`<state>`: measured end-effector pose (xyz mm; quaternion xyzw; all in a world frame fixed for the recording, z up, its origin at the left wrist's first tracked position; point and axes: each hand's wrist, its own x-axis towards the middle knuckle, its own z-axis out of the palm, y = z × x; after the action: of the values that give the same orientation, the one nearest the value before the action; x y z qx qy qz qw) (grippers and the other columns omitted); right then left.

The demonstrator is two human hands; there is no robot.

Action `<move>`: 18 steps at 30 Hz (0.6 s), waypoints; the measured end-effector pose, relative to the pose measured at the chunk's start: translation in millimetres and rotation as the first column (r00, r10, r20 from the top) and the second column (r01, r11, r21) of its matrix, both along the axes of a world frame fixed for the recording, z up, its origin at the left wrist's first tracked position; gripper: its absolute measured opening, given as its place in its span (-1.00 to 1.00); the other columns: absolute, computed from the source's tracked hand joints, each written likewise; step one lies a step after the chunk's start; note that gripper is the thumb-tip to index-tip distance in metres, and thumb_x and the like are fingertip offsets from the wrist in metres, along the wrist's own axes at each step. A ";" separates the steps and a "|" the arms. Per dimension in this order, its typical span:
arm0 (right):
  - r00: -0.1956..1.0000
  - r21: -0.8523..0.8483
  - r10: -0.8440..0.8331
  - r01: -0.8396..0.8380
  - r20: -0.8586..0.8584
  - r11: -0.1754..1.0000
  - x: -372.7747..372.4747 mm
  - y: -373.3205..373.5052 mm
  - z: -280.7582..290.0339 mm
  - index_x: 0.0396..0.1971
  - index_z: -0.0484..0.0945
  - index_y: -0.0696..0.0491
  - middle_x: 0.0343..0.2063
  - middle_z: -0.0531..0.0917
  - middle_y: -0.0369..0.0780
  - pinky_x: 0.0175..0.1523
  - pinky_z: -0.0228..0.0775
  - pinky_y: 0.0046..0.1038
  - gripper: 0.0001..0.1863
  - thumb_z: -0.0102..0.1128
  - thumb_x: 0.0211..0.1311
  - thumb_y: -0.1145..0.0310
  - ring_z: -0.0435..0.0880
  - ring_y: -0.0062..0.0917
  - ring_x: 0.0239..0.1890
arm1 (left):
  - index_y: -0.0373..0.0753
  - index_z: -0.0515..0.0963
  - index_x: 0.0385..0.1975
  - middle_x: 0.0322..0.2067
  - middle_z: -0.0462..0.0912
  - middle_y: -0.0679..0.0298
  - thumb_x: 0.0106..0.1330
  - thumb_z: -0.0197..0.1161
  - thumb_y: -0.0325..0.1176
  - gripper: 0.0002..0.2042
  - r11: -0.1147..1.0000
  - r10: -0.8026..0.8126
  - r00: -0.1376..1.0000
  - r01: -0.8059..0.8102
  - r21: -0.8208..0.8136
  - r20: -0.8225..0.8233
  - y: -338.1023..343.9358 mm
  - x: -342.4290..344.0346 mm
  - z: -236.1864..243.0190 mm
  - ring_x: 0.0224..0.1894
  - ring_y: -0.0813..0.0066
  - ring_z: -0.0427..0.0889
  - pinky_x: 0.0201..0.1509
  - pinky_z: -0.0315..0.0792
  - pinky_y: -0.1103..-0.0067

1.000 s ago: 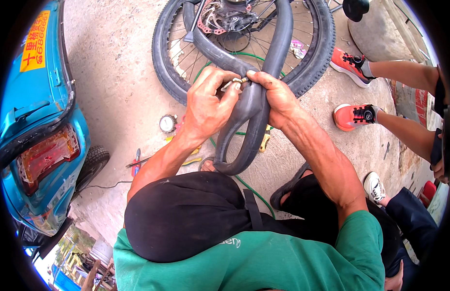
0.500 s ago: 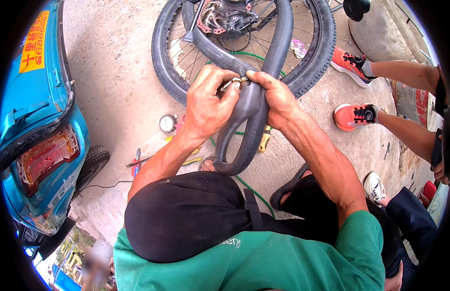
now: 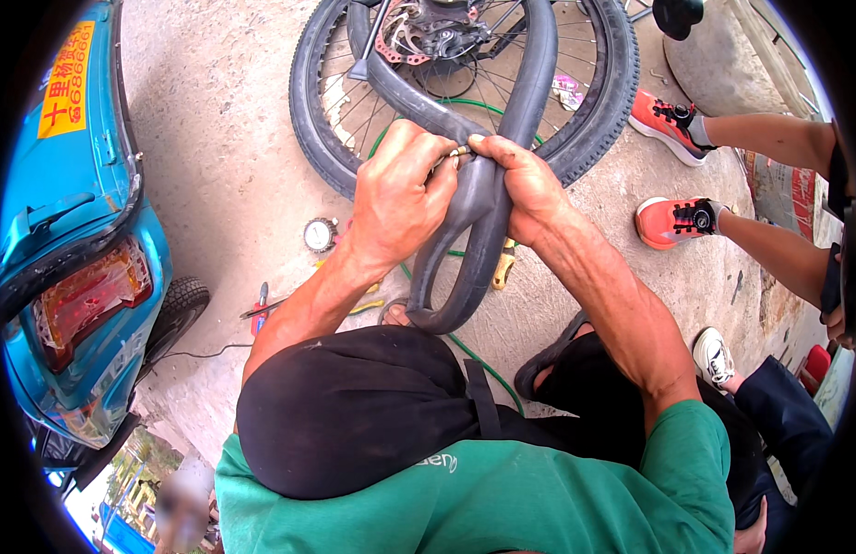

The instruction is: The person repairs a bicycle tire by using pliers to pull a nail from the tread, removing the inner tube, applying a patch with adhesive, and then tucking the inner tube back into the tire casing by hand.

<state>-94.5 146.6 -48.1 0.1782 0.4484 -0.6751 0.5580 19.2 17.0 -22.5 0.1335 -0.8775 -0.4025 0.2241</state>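
Note:
A black inner tube [image 3: 460,286] hangs in loops in front of me, its upper part lying across a bicycle wheel [image 3: 598,138]. A short brass-coloured valve stem [image 3: 461,150] sticks out of it toward the left. My right hand [image 3: 531,189] is closed round the tube, its thumb pressed beside the base of the valve. My left hand [image 3: 398,185] is closed in a pinch at the valve's outer end. What sits between those left fingers is mostly hidden; it looks like a small thin metal piece.
A round pressure gauge [image 3: 319,234], a red-handled tool [image 3: 260,314] and a yellow-handled tool [image 3: 504,266] lie on the concrete. A green hose [image 3: 488,369] winds under the tube. A blue vehicle [image 3: 77,222] stands left. People's feet in orange shoes [image 3: 672,222] and a white shoe [image 3: 714,355] are right.
My left hand has turned slightly and its fingers have curled in; the pale thin piece that showed between them is now mostly covered. My right hand and the tube have stayed put.

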 end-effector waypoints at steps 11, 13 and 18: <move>1.000 0.033 -0.016 0.016 -0.009 0.999 2.8 -0.4 3.6 -0.16 0.57 0.13 -0.32 0.67 -0.23 -0.14 0.64 -0.32 -0.76 0.25 0.37 0.27 0.71 -0.49 -0.32 | -0.32 0.65 -0.25 -0.41 0.54 0.18 0.22 0.32 -0.59 -0.87 0.998 -0.028 0.999 0.026 0.050 0.029 -1.8 -2.6 -2.4 -0.41 0.37 0.59 -0.33 0.48 0.47; 1.000 0.054 -0.015 0.016 -0.015 0.998 -0.2 -3.7 5.7 -0.20 0.58 0.14 -0.32 0.66 -0.20 -0.18 0.63 -0.31 -0.76 0.26 0.36 0.26 0.70 -0.47 -0.32 | -0.32 0.65 -0.24 -0.41 0.54 0.20 0.23 0.33 -0.58 -0.87 0.997 -0.024 0.999 0.022 0.069 0.030 -5.3 -4.8 -5.1 -0.42 0.40 0.57 -0.31 0.47 0.49; 0.997 0.084 0.033 -0.028 -0.070 0.996 -2.3 -0.4 1.8 -0.23 0.60 0.13 -0.37 0.65 -0.24 -0.20 0.61 -0.35 -0.75 0.31 0.33 0.24 0.67 -0.50 -0.38 | -0.33 0.66 -0.21 -0.38 0.58 0.20 0.24 0.34 -0.58 -0.86 0.998 -0.047 0.999 0.046 0.051 0.015 -6.4 -1.4 -8.2 -0.37 0.44 0.59 -0.28 0.49 0.53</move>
<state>-96.8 146.2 -46.4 0.1701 0.4983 -0.6533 0.5440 17.8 10.6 -30.7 0.1217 -0.8717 -0.4285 0.2042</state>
